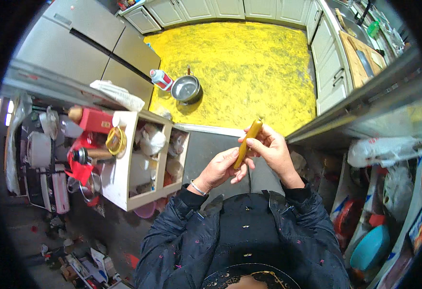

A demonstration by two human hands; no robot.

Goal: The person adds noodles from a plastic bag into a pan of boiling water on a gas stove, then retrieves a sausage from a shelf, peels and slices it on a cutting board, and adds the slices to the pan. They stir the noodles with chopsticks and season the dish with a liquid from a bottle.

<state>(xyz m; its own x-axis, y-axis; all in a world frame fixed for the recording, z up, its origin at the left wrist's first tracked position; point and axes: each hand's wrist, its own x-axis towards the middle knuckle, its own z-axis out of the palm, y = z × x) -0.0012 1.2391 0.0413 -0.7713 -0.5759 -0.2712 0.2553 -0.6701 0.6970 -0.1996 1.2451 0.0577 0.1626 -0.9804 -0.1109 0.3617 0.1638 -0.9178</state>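
Note:
A tapered yellow-brown rod, probably a loose tool or pan handle (246,146), slants upward between my hands. My right hand (273,151) holds it along its middle and upper part, thumb pressed on top. Its far, thicker end bears a small metal-looking tip. My left hand (222,168), with a silver bangle on the wrist, grips the lower end between thumb and fingers. On the yellow floor ahead sits a metal pan (186,89), with a short brown stub (189,69) at its far side. A white bottle with a red label (161,80) stands beside the pan.
To my left is a white open-fronted cabinet (133,162) with bags inside and a yellow tape roll (116,141) on top. A refrigerator (84,43) stands beyond. At right, a counter carries a cutting board (355,54) with a knife (364,63); nearer are shelves with a turquoise basin (370,247).

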